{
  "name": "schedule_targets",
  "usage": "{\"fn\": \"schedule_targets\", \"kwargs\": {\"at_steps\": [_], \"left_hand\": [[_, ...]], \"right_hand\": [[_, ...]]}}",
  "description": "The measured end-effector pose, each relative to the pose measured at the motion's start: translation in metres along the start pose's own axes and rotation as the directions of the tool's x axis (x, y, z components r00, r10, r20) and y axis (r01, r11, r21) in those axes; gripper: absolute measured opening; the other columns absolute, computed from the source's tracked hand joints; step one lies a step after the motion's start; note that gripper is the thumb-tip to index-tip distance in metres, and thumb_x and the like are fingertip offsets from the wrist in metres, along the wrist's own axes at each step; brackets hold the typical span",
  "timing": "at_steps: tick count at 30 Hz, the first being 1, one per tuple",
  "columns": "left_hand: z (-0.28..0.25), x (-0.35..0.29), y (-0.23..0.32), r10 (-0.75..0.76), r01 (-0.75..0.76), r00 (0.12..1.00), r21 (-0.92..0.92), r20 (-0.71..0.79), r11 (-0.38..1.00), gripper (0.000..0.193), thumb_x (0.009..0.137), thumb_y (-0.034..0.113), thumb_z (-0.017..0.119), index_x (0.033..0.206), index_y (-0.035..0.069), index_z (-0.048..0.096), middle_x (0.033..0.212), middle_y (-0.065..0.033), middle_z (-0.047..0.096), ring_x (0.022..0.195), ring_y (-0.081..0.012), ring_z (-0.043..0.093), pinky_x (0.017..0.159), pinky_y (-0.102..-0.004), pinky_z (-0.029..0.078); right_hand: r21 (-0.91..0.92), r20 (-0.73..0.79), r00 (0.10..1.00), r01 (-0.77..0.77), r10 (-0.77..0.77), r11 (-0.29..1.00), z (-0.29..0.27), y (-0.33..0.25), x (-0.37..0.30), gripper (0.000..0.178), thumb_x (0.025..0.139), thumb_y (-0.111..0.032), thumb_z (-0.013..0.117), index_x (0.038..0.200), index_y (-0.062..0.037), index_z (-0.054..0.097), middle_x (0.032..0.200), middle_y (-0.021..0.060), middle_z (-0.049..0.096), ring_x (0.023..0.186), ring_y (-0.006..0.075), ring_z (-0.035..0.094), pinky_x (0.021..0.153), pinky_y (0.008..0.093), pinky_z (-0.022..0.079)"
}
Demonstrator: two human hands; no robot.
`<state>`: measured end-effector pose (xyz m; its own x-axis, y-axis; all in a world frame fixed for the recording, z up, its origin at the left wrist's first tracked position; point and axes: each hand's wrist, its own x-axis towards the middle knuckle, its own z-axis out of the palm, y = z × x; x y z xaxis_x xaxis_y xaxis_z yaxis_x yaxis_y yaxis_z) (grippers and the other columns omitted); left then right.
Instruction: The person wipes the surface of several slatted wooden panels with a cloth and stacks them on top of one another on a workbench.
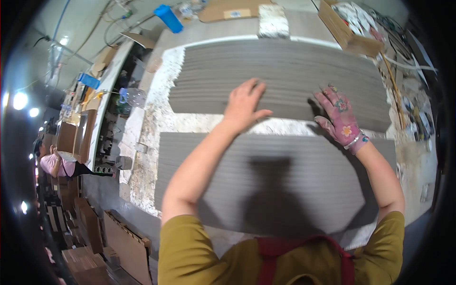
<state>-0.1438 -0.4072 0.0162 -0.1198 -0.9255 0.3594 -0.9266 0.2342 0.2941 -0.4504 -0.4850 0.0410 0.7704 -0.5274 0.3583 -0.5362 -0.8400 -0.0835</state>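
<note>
Two long grey, finely striped sheets lie one beyond the other on a white-smeared work table (161, 116). My bare left hand (244, 105) is over the lower edge of the far grey sheet (285, 66), fingers extended and thumb apart; whether it presses on the sheet I cannot tell. Farther right, my right hand (338, 116), in a pink flowered glove, is open above the same sheet with its shadow beside it. Neither hand holds anything. The near grey sheet (209, 156) lies under my forearms, with my shadow across it.
At the far edge are a blue bottle (168, 19), a whitish block (273, 21) and an open cardboard box (349, 35) of white crumpled material. A clear plastic jug (133, 97) stands at the left. Beyond it, a person in pink (57, 166) handles cardboard; boxes (126, 247) stand lower left.
</note>
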Motion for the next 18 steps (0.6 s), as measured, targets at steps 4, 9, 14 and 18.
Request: {"fn": "schedule_targets", "kwargs": {"at_steps": [4,9,14,18], "left_hand": [[-0.033,-0.057,0.019,-0.003,0.109,0.881,-0.197,0.472,0.974,0.076,0.073,0.042,0.075,0.131,0.003,0.047,0.130,-0.0177,0.051,0.120,-0.0355,0.048,0.100,-0.0421,0.039],[-0.031,-0.060,0.026,-0.030,0.111,0.865,-0.134,0.501,0.985,0.075,0.067,0.054,0.075,0.120,0.005,0.059,0.116,-0.0152,0.063,0.111,-0.0327,0.057,0.095,-0.0411,0.044],[-0.021,-0.072,0.027,-0.090,0.157,0.892,-0.117,0.443,0.981,0.066,0.066,0.047,0.077,0.111,0.001,0.061,0.100,-0.0166,0.064,0.091,-0.0358,0.060,0.081,-0.0417,0.047],[-0.020,-0.080,0.043,-0.100,0.187,0.887,-0.151,0.451,0.971,0.065,0.065,0.040,0.081,0.110,-0.001,0.059,0.099,-0.0192,0.063,0.093,-0.0374,0.059,0.082,-0.0437,0.046]], "right_hand": [[0.098,0.125,0.984,-0.136,0.123,0.986,-0.023,-0.029,-0.062,0.059,0.079,-0.032,0.070,0.130,-0.0091,0.049,0.127,0.0152,0.052,0.116,0.0369,0.049,0.101,0.0465,0.036],[-0.029,0.333,0.878,-0.355,0.344,0.935,0.008,-0.020,-0.090,0.056,0.091,-0.048,0.051,0.135,-0.0150,0.045,0.131,0.0104,0.054,0.125,0.0308,0.047,0.110,0.0496,0.024],[0.000,0.351,0.869,-0.372,0.348,0.928,0.009,-0.020,-0.087,0.064,0.091,-0.061,0.038,0.125,-0.0085,0.052,0.134,0.0200,0.050,0.127,0.0352,0.044,0.109,0.0459,0.026],[-0.017,0.351,0.864,-0.379,0.360,0.925,-0.003,-0.028,-0.103,0.062,0.091,-0.060,0.041,0.121,-0.0069,0.052,0.128,0.0197,0.053,0.122,0.0364,0.048,0.107,0.0436,0.029]]}}
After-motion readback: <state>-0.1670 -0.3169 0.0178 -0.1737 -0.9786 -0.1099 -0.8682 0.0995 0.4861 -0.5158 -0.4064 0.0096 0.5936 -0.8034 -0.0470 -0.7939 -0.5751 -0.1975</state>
